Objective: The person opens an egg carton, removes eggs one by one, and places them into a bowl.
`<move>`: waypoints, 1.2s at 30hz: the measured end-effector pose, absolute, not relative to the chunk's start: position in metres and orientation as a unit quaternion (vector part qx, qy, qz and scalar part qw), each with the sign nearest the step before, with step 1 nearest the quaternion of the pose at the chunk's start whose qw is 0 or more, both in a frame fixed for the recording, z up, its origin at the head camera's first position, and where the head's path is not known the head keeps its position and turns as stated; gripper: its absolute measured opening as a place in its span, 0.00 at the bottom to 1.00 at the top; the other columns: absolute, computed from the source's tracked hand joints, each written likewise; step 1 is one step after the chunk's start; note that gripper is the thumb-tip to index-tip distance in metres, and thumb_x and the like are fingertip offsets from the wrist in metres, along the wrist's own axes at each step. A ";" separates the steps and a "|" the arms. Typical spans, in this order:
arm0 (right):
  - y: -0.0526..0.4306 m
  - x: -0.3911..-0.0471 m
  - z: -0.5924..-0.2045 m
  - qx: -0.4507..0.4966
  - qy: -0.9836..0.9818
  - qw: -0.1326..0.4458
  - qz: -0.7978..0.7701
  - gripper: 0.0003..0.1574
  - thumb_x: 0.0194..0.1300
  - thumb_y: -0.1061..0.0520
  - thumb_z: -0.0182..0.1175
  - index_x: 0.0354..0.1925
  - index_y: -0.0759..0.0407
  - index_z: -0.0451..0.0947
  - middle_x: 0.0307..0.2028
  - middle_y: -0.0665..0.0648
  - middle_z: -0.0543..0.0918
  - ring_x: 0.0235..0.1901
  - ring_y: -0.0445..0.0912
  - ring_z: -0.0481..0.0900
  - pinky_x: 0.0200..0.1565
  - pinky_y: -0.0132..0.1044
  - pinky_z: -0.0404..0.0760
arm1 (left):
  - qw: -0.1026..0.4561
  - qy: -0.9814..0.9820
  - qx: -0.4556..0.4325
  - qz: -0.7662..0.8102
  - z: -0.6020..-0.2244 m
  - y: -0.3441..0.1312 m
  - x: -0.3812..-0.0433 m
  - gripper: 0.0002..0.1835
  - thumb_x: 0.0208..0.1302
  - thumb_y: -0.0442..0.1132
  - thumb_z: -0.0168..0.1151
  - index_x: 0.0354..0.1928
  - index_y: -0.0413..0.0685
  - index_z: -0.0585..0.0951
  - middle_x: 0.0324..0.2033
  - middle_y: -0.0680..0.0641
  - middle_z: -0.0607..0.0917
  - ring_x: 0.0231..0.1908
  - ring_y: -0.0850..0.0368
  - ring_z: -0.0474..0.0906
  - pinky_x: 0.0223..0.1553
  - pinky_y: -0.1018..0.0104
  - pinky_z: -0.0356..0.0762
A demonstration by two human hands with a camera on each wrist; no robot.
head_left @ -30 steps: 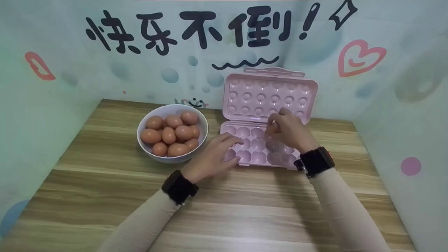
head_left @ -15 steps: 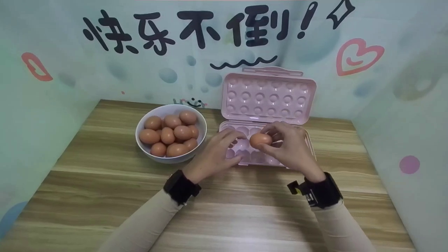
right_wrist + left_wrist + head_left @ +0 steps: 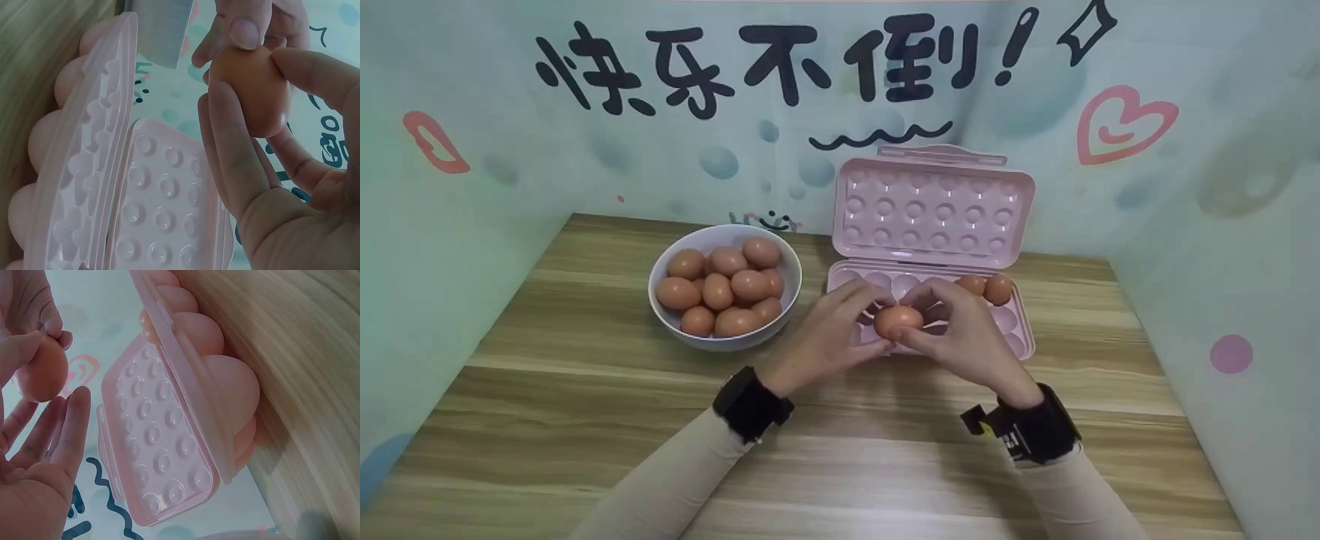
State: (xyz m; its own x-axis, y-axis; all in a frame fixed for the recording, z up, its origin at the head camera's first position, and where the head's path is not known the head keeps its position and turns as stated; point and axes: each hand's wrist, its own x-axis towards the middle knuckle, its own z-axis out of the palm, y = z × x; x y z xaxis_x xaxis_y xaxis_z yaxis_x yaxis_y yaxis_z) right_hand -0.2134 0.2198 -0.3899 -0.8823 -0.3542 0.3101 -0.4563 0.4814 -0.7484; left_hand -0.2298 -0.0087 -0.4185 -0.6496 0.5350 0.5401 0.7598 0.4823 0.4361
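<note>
A brown egg (image 3: 898, 322) is held up between both hands, over the front part of an open pink egg carton (image 3: 1023, 322). My right hand (image 3: 971, 330) pinches the egg (image 3: 253, 90) from the right with thumb and fingertips. From the left, my left hand (image 3: 829, 330) has its thumb and fingertips on the same egg (image 3: 42, 374). Two brown eggs, one of them this egg (image 3: 998, 289), sit side by side in the carton's back right cups. The hands hide much of the middle cups.
Left of the carton stands a white bowl (image 3: 660, 322) with several brown eggs. The carton's raised lid (image 3: 934, 214) leans back near the printed backdrop (image 3: 765, 67). All stands on a wooden table (image 3: 840, 450), with backdrop panels at both sides.
My right hand came away from the carton's back right with an egg, turned it over the cups and moved left to the left hand, which now touches it. Two eggs in the carton came into view.
</note>
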 end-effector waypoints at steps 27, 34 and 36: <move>0.240 -0.219 -0.377 0.202 -0.860 0.040 0.467 0.18 0.67 0.65 0.71 0.54 0.62 0.82 0.50 0.62 0.87 0.47 0.54 0.88 0.48 0.39 0.89 | 0.121 -0.895 -0.309 -0.296 -0.359 -0.069 -0.260 0.18 0.67 0.43 0.72 0.56 0.50 0.83 0.52 0.49 0.84 0.52 0.54 0.79 0.56 0.57 0.78; 0.243 -0.221 -0.377 0.208 -0.865 0.050 0.453 0.18 0.67 0.65 0.71 0.54 0.63 0.82 0.50 0.61 0.88 0.47 0.54 0.89 0.48 0.43 0.89 | 0.046 -0.915 -0.272 -0.294 -0.334 -0.096 -0.287 0.14 0.62 0.38 0.71 0.50 0.50 0.82 0.43 0.49 0.82 0.45 0.50 0.77 0.49 0.56 0.76; 0.244 -0.220 -0.376 0.207 -0.867 0.052 0.451 0.18 0.67 0.65 0.71 0.55 0.63 0.82 0.50 0.60 0.88 0.47 0.54 0.89 0.48 0.44 0.89 | 0.023 -0.922 -0.265 -0.282 -0.331 -0.100 -0.295 0.13 0.62 0.37 0.69 0.48 0.49 0.82 0.42 0.48 0.81 0.45 0.49 0.76 0.50 0.56 0.75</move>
